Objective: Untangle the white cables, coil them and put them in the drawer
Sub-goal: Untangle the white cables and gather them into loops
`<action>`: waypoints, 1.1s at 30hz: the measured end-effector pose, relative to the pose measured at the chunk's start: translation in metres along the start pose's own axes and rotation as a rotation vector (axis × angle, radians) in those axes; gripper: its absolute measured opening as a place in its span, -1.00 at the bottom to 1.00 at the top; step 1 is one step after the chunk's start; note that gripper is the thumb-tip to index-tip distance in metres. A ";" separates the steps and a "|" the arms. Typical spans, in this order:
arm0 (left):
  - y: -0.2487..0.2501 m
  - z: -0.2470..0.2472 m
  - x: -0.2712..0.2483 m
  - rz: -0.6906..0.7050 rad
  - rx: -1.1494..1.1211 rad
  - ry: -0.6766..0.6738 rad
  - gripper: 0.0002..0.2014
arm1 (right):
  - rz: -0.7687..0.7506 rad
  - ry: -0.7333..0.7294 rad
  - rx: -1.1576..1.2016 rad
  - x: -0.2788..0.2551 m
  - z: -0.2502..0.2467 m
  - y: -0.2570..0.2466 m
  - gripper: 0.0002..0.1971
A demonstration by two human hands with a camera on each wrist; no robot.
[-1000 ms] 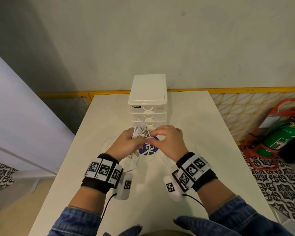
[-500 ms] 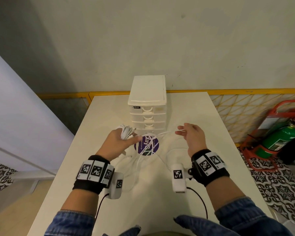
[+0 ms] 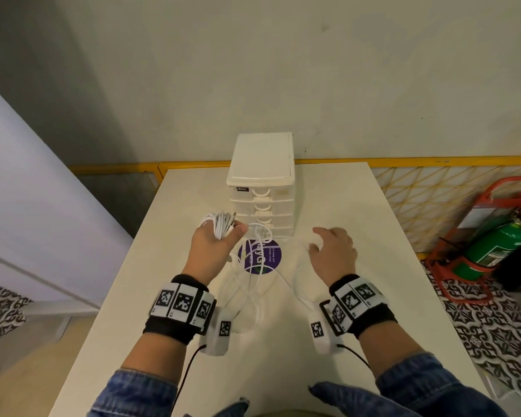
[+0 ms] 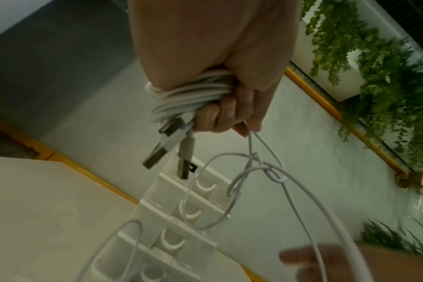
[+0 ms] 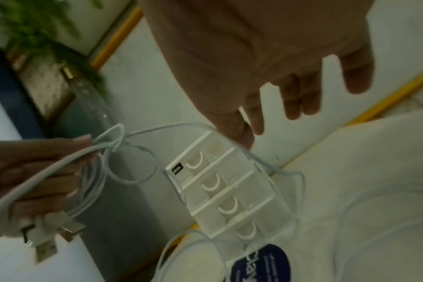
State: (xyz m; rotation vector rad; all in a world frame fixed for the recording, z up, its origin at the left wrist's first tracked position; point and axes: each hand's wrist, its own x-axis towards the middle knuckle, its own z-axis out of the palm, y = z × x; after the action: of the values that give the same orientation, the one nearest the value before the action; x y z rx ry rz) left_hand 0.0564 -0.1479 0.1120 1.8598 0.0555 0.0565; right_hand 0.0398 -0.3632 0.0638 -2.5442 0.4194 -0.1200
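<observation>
**Left hand has the coil, right hand free**

Table point(image 3: 328, 341), white. Drawer unit point(image 3: 260, 164) stands at the far middle, all drawers closed. Purple sticker point(image 3: 272, 254) on the table in front of it. Loose cable point(image 3: 247, 299) loops over the sticker and down between the wrists, knotted just below the left thumb. Left hand point(image 3: 212, 248) fist-wrapped round the coil point(image 3: 220, 225), USB plugs point(image 4: 168, 145) sticking out. Right hand point(image 3: 334, 251) beside the unit, fingers spread and relaxed, gripping nothing.
</observation>
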 end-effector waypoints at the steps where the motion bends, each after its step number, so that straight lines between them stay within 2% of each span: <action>1: 0.000 0.002 -0.002 0.003 0.000 -0.004 -0.78 | -0.104 0.072 0.152 0.001 -0.003 -0.004 -0.68; 2: -0.001 0.004 -0.003 0.002 -0.009 -0.010 -0.76 | -0.182 0.058 0.332 0.002 -0.006 -0.009 -0.70; 4: 0.000 0.007 -0.005 0.000 -0.038 -0.010 -0.77 | -0.243 -0.224 0.615 -0.004 -0.014 -0.022 -0.71; 6: 0.004 0.012 -0.008 0.009 -0.060 -0.016 -0.87 | -0.264 -0.459 0.750 -0.013 -0.013 -0.033 -0.73; 7: 0.004 0.014 -0.009 0.018 -0.066 -0.021 -0.89 | -0.288 -0.488 0.768 -0.016 -0.009 -0.036 -0.73; 9: 0.004 0.017 -0.010 0.023 -0.075 -0.049 -0.88 | -0.312 -0.392 0.740 -0.017 0.000 -0.039 -0.78; 11: 0.000 0.018 -0.009 0.013 -0.065 -0.079 -0.73 | -0.269 -0.251 0.720 -0.015 0.002 -0.037 -0.88; 13: -0.005 0.019 -0.007 -0.012 -0.003 -0.126 -0.61 | -0.212 -0.174 0.769 -0.011 -0.001 -0.037 -0.84; 16: -0.010 0.024 -0.008 -0.027 0.024 -0.161 -0.64 | -0.181 -0.247 0.920 -0.012 -0.008 -0.041 -0.79; 20: -0.011 0.028 -0.007 -0.018 0.013 -0.113 -0.76 | -0.139 -0.374 1.008 -0.017 -0.019 -0.045 -0.69; 24: -0.012 0.029 -0.008 0.023 0.006 -0.108 -0.87 | -0.178 -0.244 0.888 -0.014 -0.018 -0.046 -0.81; 26: -0.011 0.029 -0.008 0.030 0.018 -0.126 -0.90 | -0.173 -0.270 0.883 -0.013 -0.016 -0.046 -0.88; 28: -0.009 0.026 -0.008 0.029 0.048 -0.134 -0.85 | -0.173 -0.320 0.901 -0.013 -0.012 -0.044 -0.83; 33: -0.010 0.026 -0.009 0.005 0.099 -0.187 -0.87 | -0.141 -0.225 0.949 -0.013 -0.006 -0.045 -0.89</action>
State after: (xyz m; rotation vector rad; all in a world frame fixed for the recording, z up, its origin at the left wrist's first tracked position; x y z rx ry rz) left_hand 0.0491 -0.1708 0.0951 1.9561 -0.0776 -0.1186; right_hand 0.0386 -0.3260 0.0935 -1.6197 0.0516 -0.0598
